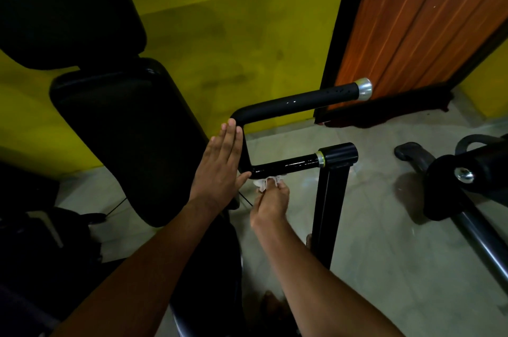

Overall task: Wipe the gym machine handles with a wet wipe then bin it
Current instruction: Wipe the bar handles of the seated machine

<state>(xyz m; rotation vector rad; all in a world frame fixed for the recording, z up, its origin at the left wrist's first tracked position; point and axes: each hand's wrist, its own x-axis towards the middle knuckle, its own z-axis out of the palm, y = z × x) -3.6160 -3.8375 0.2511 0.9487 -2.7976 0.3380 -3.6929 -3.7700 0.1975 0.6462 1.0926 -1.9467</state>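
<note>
A black U-shaped machine handle (297, 103) with a silver end cap juts toward the door; its lower bar (288, 165) looks wet and glossy. My left hand (220, 169) lies flat with straight fingers against the handle's vertical bend, the thumb touching the lower corner. My right hand (270, 203) is just below the lower bar and pinches a crumpled white wet wipe (265, 182) up against the bar's underside.
Black padded seat and backrest (123, 130) stand to the left. A black upright post (328, 213) carries the handle pivot. Another machine arm (467, 185) lies on the tiled floor at right. A wooden door (412, 20) and yellow wall are behind.
</note>
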